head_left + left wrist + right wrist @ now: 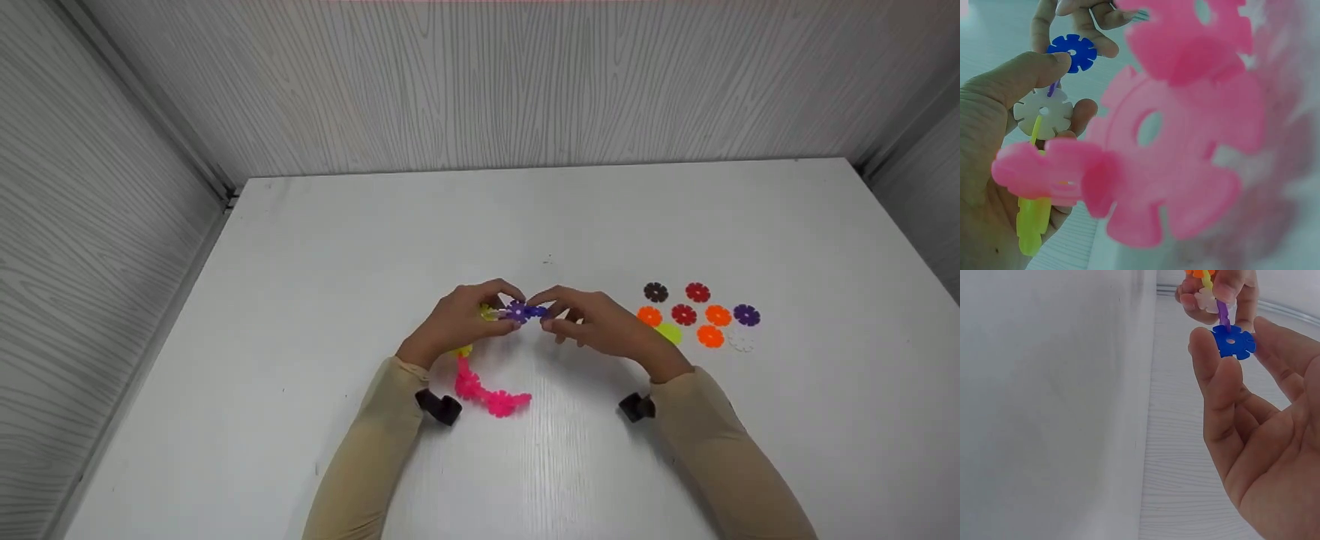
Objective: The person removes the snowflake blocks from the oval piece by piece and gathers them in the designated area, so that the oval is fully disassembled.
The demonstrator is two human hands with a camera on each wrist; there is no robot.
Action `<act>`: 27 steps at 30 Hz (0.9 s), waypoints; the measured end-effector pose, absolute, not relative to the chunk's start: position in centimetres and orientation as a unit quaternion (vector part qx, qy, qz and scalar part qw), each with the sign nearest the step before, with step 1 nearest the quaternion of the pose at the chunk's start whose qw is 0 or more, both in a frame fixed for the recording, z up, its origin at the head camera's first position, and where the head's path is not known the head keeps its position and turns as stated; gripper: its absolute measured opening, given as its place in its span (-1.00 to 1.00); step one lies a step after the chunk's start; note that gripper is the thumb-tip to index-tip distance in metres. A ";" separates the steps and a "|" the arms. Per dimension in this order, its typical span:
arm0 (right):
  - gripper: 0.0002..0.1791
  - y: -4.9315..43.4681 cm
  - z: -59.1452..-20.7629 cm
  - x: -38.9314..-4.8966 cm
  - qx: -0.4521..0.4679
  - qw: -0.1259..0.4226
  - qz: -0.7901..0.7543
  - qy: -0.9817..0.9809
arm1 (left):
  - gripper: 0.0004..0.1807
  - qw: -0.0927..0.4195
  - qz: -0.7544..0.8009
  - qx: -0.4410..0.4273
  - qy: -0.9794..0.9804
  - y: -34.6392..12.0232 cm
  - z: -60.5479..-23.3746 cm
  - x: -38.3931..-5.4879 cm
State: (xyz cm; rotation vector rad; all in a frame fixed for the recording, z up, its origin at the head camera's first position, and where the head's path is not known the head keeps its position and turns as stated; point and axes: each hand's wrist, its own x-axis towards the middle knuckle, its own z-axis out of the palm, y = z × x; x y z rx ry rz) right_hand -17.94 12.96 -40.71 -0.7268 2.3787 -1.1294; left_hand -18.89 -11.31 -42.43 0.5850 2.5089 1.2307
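A chain of slotted plastic snowflake discs hangs from my left hand, whose thumb and fingertips pinch it at the purple disc. Along it, in the left wrist view, come a white disc, a yellow disc and several pink discs, blurred by closeness. The pink end curves below the hand in the head view. A blue disc is joined to the purple one at the chain's upper end. Thumb and fingers of my right hand pinch this blue disc by its edges.
To the right on the white table lie loose discs: a dark brown one, red ones, orange ones, a purple one, a yellow-green one and a white one. Grained panels enclose the back and sides.
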 end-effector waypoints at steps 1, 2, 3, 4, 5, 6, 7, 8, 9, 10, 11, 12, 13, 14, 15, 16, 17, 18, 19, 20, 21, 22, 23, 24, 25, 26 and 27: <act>-0.59 12.9 -40.7 -17.9 -0.263 0.204 -0.403 0.853 | -0.64 0.143 0.427 0.203 0.870 -11.3 -42.4 -18.9; -0.59 12.9 -40.8 -17.9 -0.266 0.204 -0.400 0.853 | -0.64 0.143 0.426 0.204 0.870 -11.3 -42.4 -18.9; -0.58 12.8 -40.8 -17.9 -0.269 0.204 -0.398 0.853 | -0.64 0.145 0.426 0.204 0.870 -11.3 -42.4 -18.8; -0.58 12.8 -40.9 -17.9 -0.274 0.204 -0.396 0.852 | -0.64 0.145 0.425 0.206 0.869 -11.2 -42.4 -18.8; -0.58 12.7 -40.9 -17.9 -0.279 0.205 -0.393 0.852 | -0.64 0.146 0.425 0.208 0.869 -11.2 -42.4 -18.8; -0.58 12.7 -40.9 -17.8 -0.283 0.204 -0.392 0.851 | -0.64 0.147 0.424 0.210 0.868 -11.1 -42.4 -18.7; -0.59 12.7 -40.9 -17.8 -0.288 0.204 -0.392 0.850 | -0.64 0.147 0.424 0.213 0.868 -11.1 -42.4 -18.7; -0.59 12.7 -40.9 -17.8 -0.293 0.203 -0.392 0.848 | -0.64 0.148 0.423 0.215 0.867 -11.0 -42.4 -18.7; -0.59 12.7 -40.9 -17.7 -0.297 0.203 -0.393 0.846 | -0.64 0.148 0.424 0.219 0.867 -11.0 -42.4 -18.7; -0.60 12.7 -40.9 -17.7 -0.300 0.203 -0.394 0.845 | -0.65 0.148 0.424 0.220 0.866 -11.0 -42.3 -18.6; -0.60 12.7 -40.9 -17.7 -0.301 0.202 -0.396 0.844 | -0.65 0.148 0.423 0.221 0.866 -10.9 -42.3 -18.6; -0.61 12.7 -40.9 -17.6 -0.303 0.202 -0.398 0.842 | -0.65 0.149 0.423 0.222 0.866 -10.9 -42.3 -18.6; -0.61 12.7 -40.9 -17.6 -0.305 0.201 -0.398 0.842 | -0.65 0.149 0.422 0.222 0.866 -10.9 -42.3 -18.6; -0.62 12.7 -40.9 -17.6 -0.305 0.199 -0.398 0.842 | -0.65 0.150 0.422 0.223 0.866 -10.8 -42.3 -18.6; -0.62 12.7 -40.9 -17.6 -0.306 0.198 -0.398 0.842 | -0.65 0.151 0.423 0.223 0.865 -10.8 -42.3 -18.6; -0.63 12.7 -41.0 -17.6 -0.306 0.196 -0.397 0.843 | -0.64 0.153 0.424 0.223 0.865 -10.8 -42.3 -18.6; -0.64 12.8 -41.0 -17.7 -0.309 0.192 -0.397 0.843 | -0.64 0.153 0.425 0.223 0.864 -10.8 -42.3 -18.6; -0.65 12.8 -41.0 -17.7 -0.310 0.188 -0.396 0.844 | -0.65 0.154 0.427 0.224 0.863 -10.8 -42.3 -18.6; -0.66 12.8 -41.0 -17.8 -0.310 0.184 -0.395 0.845 | -0.65 0.154 0.429 0.225 0.861 -10.8 -42.3 -18.6; -0.67 12.8 -41.1 -17.8 -0.309 0.180 -0.394 0.846 | -0.65 0.153 0.431 0.226 0.860 -10.8 -42.3 -18.7; -0.67 12.8 -41.0 -17.8 -0.308 0.177 -0.393 0.848 | -0.65 0.152 0.433 0.226 0.859 -10.8 -42.3 -18.7; -0.68 12.8 -41.0 -17.9 -0.307 0.175 -0.392 0.849 | -0.65 0.151 0.434 0.227 0.859 -10.8 -42.3 -18.7; -0.68 12.8 -41.0 -17.9 -0.307 0.172 -0.392 0.850 | -0.65 0.150 0.436 0.227 0.858 -10.8 -42.3 -18.8; -0.68 12.8 -41.0 -17.9 -0.306 0.169 -0.389 0.852 | -0.65 0.148 0.438 0.230 0.857 -10.8 -42.3 -18.8; -0.68 12.8 -41.0 -18.0 -0.307 0.167 -0.388 0.853 | -0.65 0.148 0.439 0.232 0.855 -10.8 -42.3 -18.8; -0.68 12.9 -41.0 -18.0 -0.306 0.164 -0.388 0.854 | -0.64 0.147 0.438 0.235 0.855 -10.9 -42.3 -18.9; -0.69 13.1 -41.0 -18.1 -0.304 0.159 -0.387 0.856 | -0.64 0.144 0.436 0.237 0.856 -11.0 -42.4 -19.0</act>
